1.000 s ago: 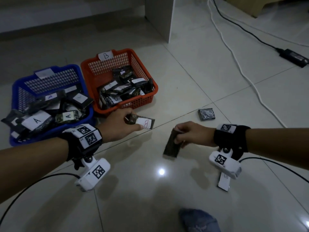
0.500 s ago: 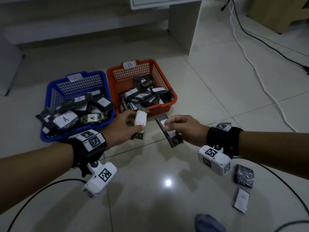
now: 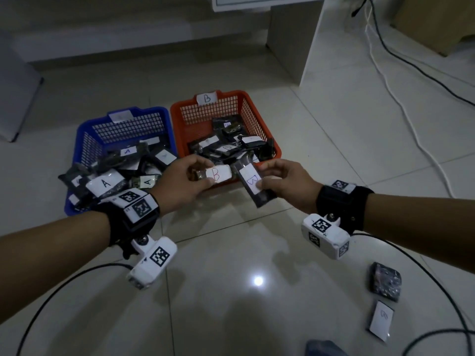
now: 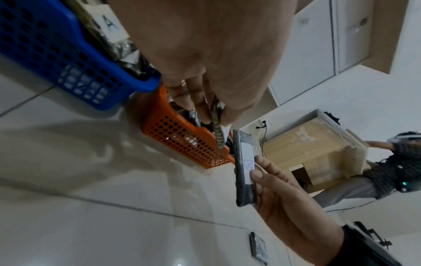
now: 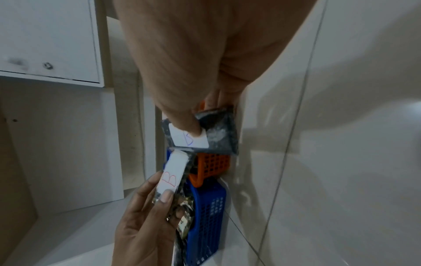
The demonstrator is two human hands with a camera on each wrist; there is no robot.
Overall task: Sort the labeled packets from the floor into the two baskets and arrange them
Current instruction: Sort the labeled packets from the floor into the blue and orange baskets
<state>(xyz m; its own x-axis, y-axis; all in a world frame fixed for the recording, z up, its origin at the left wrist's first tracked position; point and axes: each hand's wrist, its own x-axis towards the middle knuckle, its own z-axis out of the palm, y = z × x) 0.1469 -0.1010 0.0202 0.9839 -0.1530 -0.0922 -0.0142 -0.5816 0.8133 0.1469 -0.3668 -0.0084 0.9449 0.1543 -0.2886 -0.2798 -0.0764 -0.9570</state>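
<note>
We see a pale tiled floor point(image 3: 334, 155) with a bright light reflection point(image 3: 258, 280). A white cable point(image 3: 401, 106) and a black cable point(image 3: 416, 70) trail across it at right. A white cabinet point(image 3: 295, 34) stands behind, beside a wooden box point(image 3: 437, 21).

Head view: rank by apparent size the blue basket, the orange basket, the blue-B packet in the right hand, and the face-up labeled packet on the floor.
1. blue basket and orange basket: look alike; the blue one sits nearer, so unsure.
2. blue-B packet, pinched by the right hand.
3. floor packet: looks slightly smaller, though nearer the camera.
</note>
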